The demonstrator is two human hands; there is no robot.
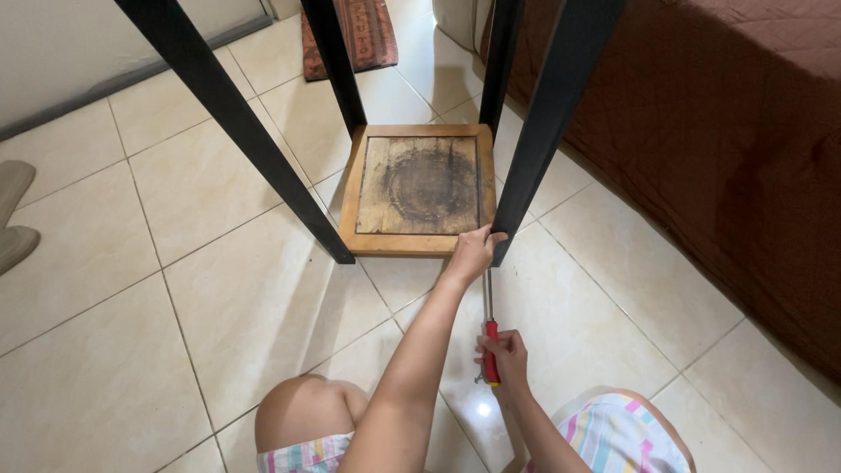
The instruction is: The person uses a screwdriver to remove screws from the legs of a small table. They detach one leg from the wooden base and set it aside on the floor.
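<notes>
My right hand (506, 355) has its fingers wrapped tight around the red-handled screwdriver (491, 337), shaft pointing to twelve o'clock. My left hand (473, 251) grips the upturned wooden stool (419, 186) at its near edge beside a black leg (547, 114), on the tiled floor (175, 289).

Cream tiled floor (131, 263) is carrying everything. An upturned wooden stool (419, 188) is lying top-down mid-floor, black legs pointing up. A patterned rug (359, 35) is lying at the far edge, grey slippers (13, 215) at the left edge.
</notes>
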